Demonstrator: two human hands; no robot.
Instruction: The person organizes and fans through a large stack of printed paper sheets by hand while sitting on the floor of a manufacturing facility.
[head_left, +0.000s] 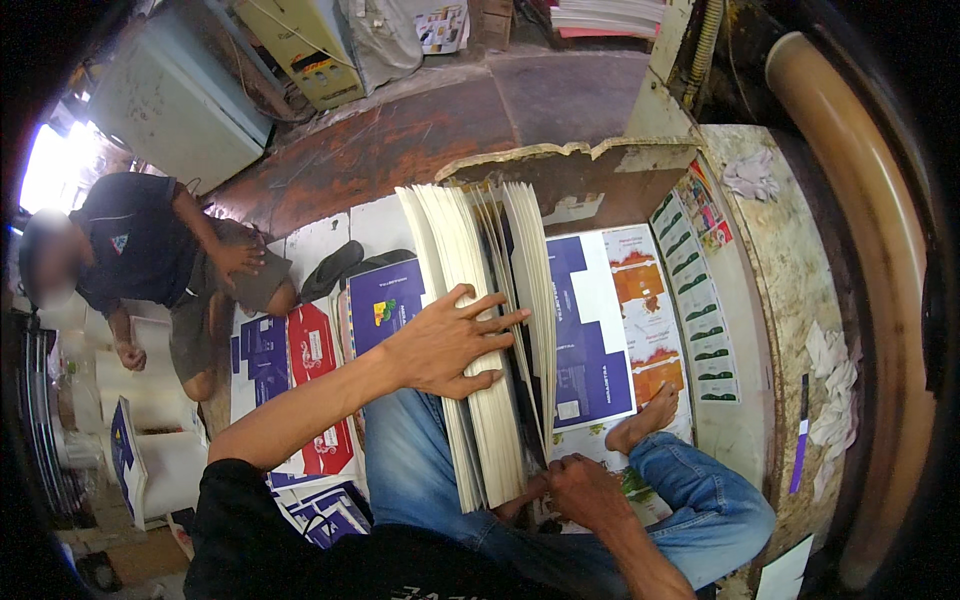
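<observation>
A thick bundle of cream-coloured sheets (463, 250) stands on edge across my lap, fanned apart in the middle. Dark printed faces show in the gap between the main part and a thinner group of sheets (535, 300) on the right. My left hand (450, 345) lies over the sheets' upper edges with its fingers spread toward that gap. At the bundle's near end, my right hand (590, 490) is closed, fingers curled by the lower corner of the sheets. What it pinches is hidden.
Purple-and-white printed sheets (592, 340) and orange-and-white ones (645, 290) lie right of the bundle. A red printed sheet (320, 390) is left. Another person (140, 240) sits at the left. A worn ledge (790, 300) and a long brown roller (850, 200) run along the right.
</observation>
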